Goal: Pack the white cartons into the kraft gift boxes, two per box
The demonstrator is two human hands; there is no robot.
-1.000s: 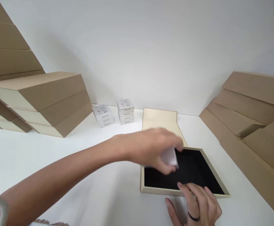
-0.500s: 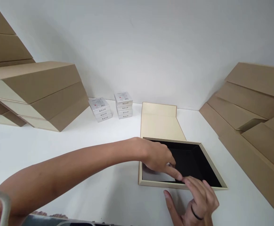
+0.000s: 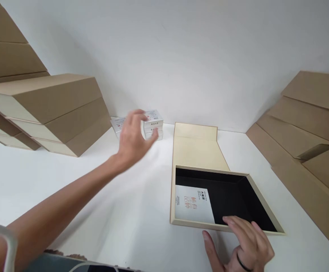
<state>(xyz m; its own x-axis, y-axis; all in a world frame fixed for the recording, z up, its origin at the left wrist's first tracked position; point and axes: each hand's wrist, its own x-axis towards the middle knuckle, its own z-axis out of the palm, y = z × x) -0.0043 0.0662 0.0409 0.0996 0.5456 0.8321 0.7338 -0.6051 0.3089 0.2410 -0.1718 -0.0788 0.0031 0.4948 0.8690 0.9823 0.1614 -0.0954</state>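
My left hand [image 3: 136, 134] is in front of the stack of small silver boxes [image 3: 153, 119], its thumb and fingers spread around nothing I can see. Partly behind it is a second stack of silver boxes [image 3: 117, 124]. My right hand [image 3: 243, 241] rests at the front rim of the open gift box [image 3: 172, 196], fingertips over the edge and thumb apart in front. One silver-white small box [image 3: 194, 204] with printed characters lies in the left part of the black interior. The cream lid [image 3: 200, 151] is folded back behind.
Large brown boxes [image 3: 65, 109] are stacked at the left. Another pile of brown boxes [image 3: 308, 147] leans in from the right. A white wall [image 3: 195, 68] rises behind the white table [image 3: 119, 211]. A pale curved object [image 3: 3, 234] crosses the lower left corner.
My left hand has left the gift box and moved up and left to the silver boxes, uncovering the small box inside. My right hand stays at the front rim.
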